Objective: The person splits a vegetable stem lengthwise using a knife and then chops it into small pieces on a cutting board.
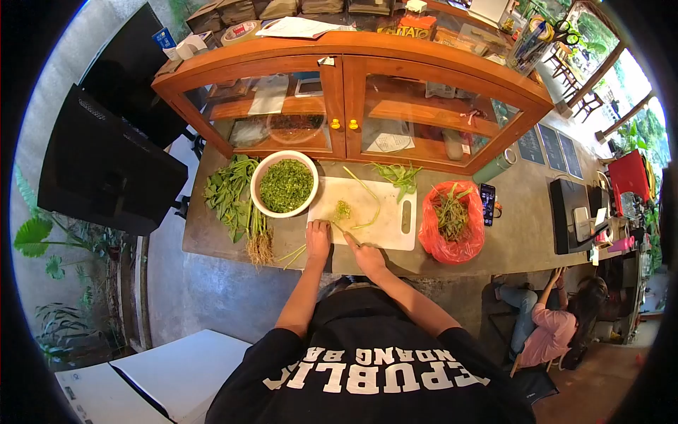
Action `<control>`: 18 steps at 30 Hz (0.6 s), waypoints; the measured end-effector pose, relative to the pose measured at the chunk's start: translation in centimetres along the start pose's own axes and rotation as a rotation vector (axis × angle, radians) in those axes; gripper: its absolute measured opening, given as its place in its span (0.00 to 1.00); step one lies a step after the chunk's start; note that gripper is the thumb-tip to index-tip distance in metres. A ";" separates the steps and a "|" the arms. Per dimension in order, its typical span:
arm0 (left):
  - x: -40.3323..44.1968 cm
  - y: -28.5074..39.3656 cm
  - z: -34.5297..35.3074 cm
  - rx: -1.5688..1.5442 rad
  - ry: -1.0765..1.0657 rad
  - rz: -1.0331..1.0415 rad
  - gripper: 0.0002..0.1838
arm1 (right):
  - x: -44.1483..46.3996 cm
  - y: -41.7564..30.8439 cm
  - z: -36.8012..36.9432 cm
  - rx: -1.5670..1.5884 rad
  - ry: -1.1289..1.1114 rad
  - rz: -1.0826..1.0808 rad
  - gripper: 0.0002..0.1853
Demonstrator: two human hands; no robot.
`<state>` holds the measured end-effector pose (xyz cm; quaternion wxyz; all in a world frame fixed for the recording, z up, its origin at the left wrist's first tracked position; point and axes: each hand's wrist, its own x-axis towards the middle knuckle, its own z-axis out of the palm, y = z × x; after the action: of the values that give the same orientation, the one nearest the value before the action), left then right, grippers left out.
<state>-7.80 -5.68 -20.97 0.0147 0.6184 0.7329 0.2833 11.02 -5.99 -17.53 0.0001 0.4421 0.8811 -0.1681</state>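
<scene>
Left hand (320, 237): seemingly pinching stems (299, 250) | right hand (367, 258): gripping 1 knife (343, 232) | chopped greens (342, 209): on cutting board (385, 232)

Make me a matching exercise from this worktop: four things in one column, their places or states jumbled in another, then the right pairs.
Things:
1. White bowl
2. Red plastic bag
3. Knife
4. Leafy bunch

Places or states:
A. Gripped in the right hand
B. Lying with roots attached
C. Filled with chopped greens
D. Standing right of the cutting board

Pairs: 1-C, 2-D, 3-A, 4-B
</scene>
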 end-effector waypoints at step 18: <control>0.1 0.7 -0.3 -0.100 0.041 0.006 0.04 | 0.2 0.6 -0.5 0.086 -0.051 0.026 0.42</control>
<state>-7.28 -5.69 -20.39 0.0297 0.6134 0.7160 0.3320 11.46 -5.35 -17.30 0.0059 0.4488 0.8669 -0.2169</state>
